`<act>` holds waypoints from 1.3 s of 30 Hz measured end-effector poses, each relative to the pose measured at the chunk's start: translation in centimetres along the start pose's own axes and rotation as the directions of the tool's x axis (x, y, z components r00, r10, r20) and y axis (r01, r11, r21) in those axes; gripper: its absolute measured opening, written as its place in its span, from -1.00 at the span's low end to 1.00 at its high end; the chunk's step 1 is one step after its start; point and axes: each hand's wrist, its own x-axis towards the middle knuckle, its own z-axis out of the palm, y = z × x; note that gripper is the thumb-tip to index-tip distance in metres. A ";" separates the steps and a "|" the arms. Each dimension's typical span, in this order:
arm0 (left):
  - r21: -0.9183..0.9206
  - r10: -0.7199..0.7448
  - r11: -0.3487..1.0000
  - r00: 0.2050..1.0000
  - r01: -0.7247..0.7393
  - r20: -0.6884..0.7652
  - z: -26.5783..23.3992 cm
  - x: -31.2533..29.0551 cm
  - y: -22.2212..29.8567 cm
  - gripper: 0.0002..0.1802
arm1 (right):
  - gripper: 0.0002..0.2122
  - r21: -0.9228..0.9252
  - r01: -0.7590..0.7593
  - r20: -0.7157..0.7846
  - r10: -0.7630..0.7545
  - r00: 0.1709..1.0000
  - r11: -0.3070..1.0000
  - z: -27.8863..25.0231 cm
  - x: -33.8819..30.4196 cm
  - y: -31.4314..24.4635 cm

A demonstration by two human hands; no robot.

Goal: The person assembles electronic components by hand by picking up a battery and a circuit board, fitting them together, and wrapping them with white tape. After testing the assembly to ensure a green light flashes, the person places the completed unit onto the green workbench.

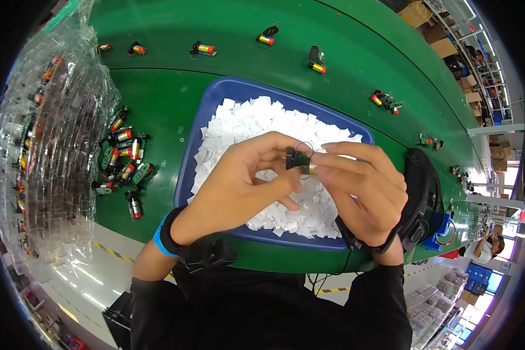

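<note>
Above the blue tray point(188, 166), full of small white paper-like squares point(227, 122), I hold a small battery assembly point(298, 160) with a black end and a thin wire loop. My right hand point(364, 184) pinches its cylinder end between thumb and fingers. At its black end, my left hand point(233, 178) is curled, thumb and fingertips close around it; part of the assembly is hidden by the fingers. A wristband shows on my left wrist.
Similar assemblies lie in a pile point(122, 154) left of the tray. More sit spaced along the green conveyor belt point(239, 23). Stacked clear plastic trays point(58, 146) stand at far left. A black bag-like object point(421, 192) lies right of the tray. A person point(485, 248) is at far right.
</note>
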 end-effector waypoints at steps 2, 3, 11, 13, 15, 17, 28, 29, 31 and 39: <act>0.073 0.005 0.997 1.000 -0.007 0.028 0.1 -0.1 0.6 -0.59 | -0.73 -0.010 -0.014 0.004 0.014 1.000 1.000 -0.1 0.0 0.2; 0.110 0.006 0.994 0.999 -0.011 0.044 0.1 -0.1 0.7 -0.59 | -0.72 0.008 -0.005 0.014 0.005 1.000 1.000 -0.3 0.1 0.3; -0.059 0.086 0.995 0.996 -0.085 0.009 -0.2 -0.1 0.4 -0.61 | -0.70 0.061 -0.139 -0.063 0.143 0.988 0.988 -1.7 0.4 -0.3; -0.068 0.123 0.990 0.992 -0.123 0.004 0.0 -0.2 0.1 -0.61 | -0.67 0.115 -0.233 0.013 0.233 0.972 0.966 -2.4 -0.2 0.0; -0.100 0.195 0.975 0.981 -0.196 -0.020 0.2 -0.2 -0.4 -0.61 | -0.69 0.210 -0.280 0.034 0.279 0.960 0.937 -1.9 -0.3 -0.4; -0.052 0.235 0.971 0.972 -0.235 -0.017 0.5 0.0 -0.7 -0.61 | -0.71 0.393 -0.364 0.107 0.351 0.930 0.845 -1.3 -0.5 -0.8; 0.672 0.576 0.526 0.800 -0.521 0.169 0.7 -0.1 -0.7 -0.52 | -0.90 0.588 -0.509 0.237 0.468 0.851 0.628 -1.0 -0.9 -0.8; 0.693 0.594 0.497 0.787 -0.522 0.167 0.9 0.0 -0.7 -0.52 | -0.89 0.610 -0.557 0.302 0.485 0.821 0.563 -1.1 -1.0 -0.8; 0.735 0.630 0.438 0.760 -0.518 0.160 1.2 -0.1 -0.6 -0.52 | -0.87 0.619 -0.585 0.340 0.493 0.801 0.524 -1.2 -1.0 -0.8; 0.787 0.639 0.338 0.740 -0.517 0.212 1.4 -0.2 -0.1 -0.51 | -0.81 0.675 -0.693 0.510 0.518 0.686 0.252 -1.6 -0.5 -1.1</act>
